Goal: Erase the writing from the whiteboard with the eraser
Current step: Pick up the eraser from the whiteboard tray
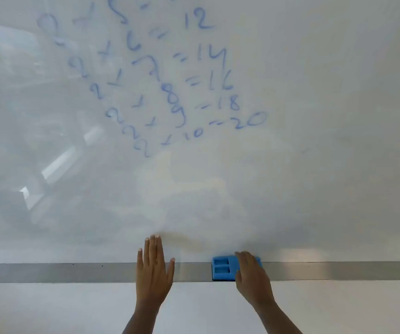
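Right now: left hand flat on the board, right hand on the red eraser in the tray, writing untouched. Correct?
One error: the eraser is blue, not red, as the head view shows. The rest holds: left hand flat on the board, right hand on the eraser in the tray, writing untouched.

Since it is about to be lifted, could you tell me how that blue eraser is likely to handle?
The blue eraser looks like moulded foam, so probably light and slightly squashy. Its flat, blocky shape should not roll off the tray. The recessed pockets may help the right hand grip.
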Tool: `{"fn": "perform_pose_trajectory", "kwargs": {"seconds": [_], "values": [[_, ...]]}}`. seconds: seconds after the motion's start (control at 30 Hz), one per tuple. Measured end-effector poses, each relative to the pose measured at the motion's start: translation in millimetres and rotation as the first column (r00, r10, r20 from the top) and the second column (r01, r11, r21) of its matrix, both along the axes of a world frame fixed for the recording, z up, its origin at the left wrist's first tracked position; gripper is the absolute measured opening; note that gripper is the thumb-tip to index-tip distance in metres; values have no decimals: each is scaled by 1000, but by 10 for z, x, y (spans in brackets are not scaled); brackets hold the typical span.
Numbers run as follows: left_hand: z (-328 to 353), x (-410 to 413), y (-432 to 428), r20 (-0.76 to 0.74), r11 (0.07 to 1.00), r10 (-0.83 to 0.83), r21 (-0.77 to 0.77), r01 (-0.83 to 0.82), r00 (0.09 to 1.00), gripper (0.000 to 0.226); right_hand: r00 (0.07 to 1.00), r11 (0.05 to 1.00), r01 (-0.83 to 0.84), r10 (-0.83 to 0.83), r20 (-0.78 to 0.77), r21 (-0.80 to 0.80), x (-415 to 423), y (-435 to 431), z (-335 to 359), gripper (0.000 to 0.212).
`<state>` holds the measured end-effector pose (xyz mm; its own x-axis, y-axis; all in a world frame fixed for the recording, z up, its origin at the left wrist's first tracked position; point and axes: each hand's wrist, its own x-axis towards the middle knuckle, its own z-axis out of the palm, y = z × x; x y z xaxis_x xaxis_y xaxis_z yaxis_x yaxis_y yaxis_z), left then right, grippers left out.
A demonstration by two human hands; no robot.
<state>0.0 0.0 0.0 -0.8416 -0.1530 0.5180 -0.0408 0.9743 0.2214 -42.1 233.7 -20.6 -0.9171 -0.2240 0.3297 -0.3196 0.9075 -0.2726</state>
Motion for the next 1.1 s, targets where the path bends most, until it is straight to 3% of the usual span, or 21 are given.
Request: {"fn": "perform_pose_trajectory", "kwargs": {"seconds": [0.07, 0.2, 0.33, 0.53, 0.63, 0.7, 0.77, 0.93, 1.03, 1.1], "values": [[-24, -11, -9, 76, 997, 2, 82, -9, 997, 65, 983, 999, -11, 2, 182, 46, -25, 18, -54, 48], [-189, 40, 42, 311, 999, -4, 31, -6, 951, 86, 963, 995, -56, 31, 267, 86, -94, 64, -98, 52], [-315, 12, 78, 332, 997, -6, -67, 30, 943, 90, 963, 983, -94, 50, 266, 155, -143, 78, -114, 55], [-382, -24, 109, 367, 993, -43, -88, 80, 929, 92, 955, 950, -135, 49, 292, 282, -239, 92, -62, 60], [-368, -39, 128, 418, 993, -65, -67, 102, 906, 83, 938, 945, -146, 39, 344, 292, -279, 115, -7, 65], [-329, -56, 176, 437, 991, -122, 3, 134, 891, 56, 934, 946, -141, 29, 357, 292, -292, 119, 16, 64], [-414, -134, 237, 339, 980, -187, 134, 149, 922, 38, 935, 957, -123, 23, 354, 262, -291, 105, 8, 62], [-349, -293, 577, 491, 935, -293, 327, 138, 820, 30, 949, 990, 0, -44, 313, 138, -217, 88, -47, 58], [-282, -377, 723, 606, 915, -278, 404, 13, 746, 31, 934, 976, 213, -190, 302, -46, -180, 91, -70, 49], [-239, -426, 789, 655, 878, -321, 477, -45, 684, 30, 871, 890, 397, -287, 399, -226, -182, 54, -69, 45]]}}
